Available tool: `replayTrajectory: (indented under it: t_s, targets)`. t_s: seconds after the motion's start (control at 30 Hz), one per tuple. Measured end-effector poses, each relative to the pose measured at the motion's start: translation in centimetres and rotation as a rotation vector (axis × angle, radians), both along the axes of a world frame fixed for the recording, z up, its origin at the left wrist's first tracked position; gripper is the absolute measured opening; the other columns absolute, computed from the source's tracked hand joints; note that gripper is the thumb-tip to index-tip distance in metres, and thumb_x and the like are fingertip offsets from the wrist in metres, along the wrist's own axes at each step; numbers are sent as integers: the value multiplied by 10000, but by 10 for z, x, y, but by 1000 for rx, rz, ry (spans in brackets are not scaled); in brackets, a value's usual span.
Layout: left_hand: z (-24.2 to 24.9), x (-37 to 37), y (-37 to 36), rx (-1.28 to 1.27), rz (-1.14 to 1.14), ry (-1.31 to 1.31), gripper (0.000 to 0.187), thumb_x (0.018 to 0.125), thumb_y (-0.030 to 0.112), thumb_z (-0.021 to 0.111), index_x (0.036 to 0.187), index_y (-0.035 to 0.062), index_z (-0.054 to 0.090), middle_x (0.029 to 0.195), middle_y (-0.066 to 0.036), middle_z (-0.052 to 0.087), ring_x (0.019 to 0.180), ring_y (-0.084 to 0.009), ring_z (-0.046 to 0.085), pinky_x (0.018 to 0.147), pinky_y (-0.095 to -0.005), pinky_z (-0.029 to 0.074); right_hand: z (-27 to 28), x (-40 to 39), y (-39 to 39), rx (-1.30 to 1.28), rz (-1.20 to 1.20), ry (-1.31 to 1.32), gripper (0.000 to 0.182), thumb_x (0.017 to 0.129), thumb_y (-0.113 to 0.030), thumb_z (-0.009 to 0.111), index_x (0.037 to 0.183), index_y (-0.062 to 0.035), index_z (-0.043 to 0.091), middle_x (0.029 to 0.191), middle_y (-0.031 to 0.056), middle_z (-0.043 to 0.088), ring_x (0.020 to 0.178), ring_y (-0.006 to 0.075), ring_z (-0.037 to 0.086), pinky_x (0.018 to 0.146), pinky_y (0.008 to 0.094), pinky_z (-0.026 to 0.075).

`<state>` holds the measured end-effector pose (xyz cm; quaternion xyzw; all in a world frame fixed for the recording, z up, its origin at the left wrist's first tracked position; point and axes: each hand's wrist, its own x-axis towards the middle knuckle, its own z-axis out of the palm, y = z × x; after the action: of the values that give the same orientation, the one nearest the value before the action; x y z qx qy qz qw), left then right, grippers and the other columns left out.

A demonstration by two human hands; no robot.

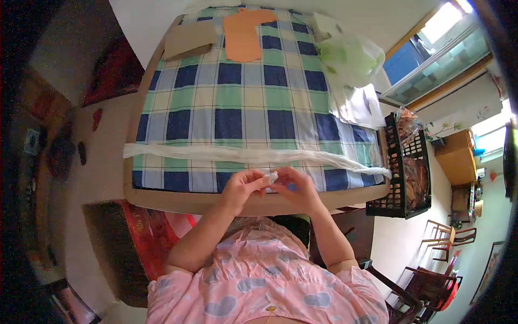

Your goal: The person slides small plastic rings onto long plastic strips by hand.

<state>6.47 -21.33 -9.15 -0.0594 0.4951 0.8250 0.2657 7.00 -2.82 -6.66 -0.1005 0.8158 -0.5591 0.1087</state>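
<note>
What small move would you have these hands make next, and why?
I'd probably have the right hand ease the small white piece outward while the left hand steadies it: the left hand pinches it, the right fingertips are right at it, and the long white strip lies across the checked cloth beyond, clear of both hands.

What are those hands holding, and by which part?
A small white object, held between the left hand and right hand; too small to tell which part.
</note>
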Motion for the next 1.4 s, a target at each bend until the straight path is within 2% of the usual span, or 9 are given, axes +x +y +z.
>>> replayTrajectory:
  t_s: [0.2,0.37,0.47,0.67,0.9,0.97,1.17,1.3,1.4]
  targets:
    - [-1,5,-3,58,-148,-118,131,812,147,670,873,34,644,770,-15,626,659,-99,568,627,-223,453,-14,-6,-2,-207,-117,-25,107,811,-14,645,916,0,628,856,43,642,814,101,586,701,249,477]
    - [11,13,-3,-23,-351,-6,92,810,108,665,832,20,647,779,-14,634,667,-107,580,612,-232,458,-5,-17,-5,-19,82,325,86,773,-1,637,859,-9,631,797,76,612,737,180,594,665,292,475]
    - [19,15,4,-91,29,219,93,813,105,667,824,15,646,779,-20,641,664,-106,577,620,-252,467,-20,-4,-11,78,145,333,118,739,-28,647,852,-22,617,790,91,589,729,247,588,659,324,488]
    - [19,9,-2,-803,33,688,96,793,106,681,837,30,641,775,-40,628,701,-101,574,645,-258,467,30,18,-17,292,233,480,109,755,-13,633,858,-38,607,772,107,578,726,299,576,641,353,474]
    - [22,12,-3,-382,45,525,100,782,107,689,819,30,637,784,-42,627,729,-103,584,658,-252,465,6,-11,-6,-116,57,-48,146,775,36,601,911,-16,612,816,115,602,787,207,608,695,287,473]
    - [11,10,-3,-279,146,335,106,775,103,696,824,27,640,791,-40,626,728,-104,584,662,-248,466,2,4,-14,-31,85,105,108,791,27,601,889,-15,615,794,112,600,770,218,607,672,287,471]
    - [14,11,-5,-679,-1,718,101,797,97,682,862,26,652,765,-26,626,738,-96,583,672,-241,470,36,7,-9,296,158,445,80,790,24,594,860,-10,612,762,113,570,738,259,583,646,322,460]
    - [10,10,-4,-298,-5,473,129,806,136,677,860,21,652,772,-36,632,739,-97,581,657,-248,469,23,-7,-4,-14,59,115,66,798,17,603,855,-12,618,767,99,590,737,210,593,629,295,464]
    - [14,8,-1,-195,142,230,135,803,130,676,835,2,651,789,-52,648,740,-97,578,645,-245,460,13,8,-20,64,69,295,76,799,30,595,859,-14,611,766,106,576,720,226,583,605,294,456]
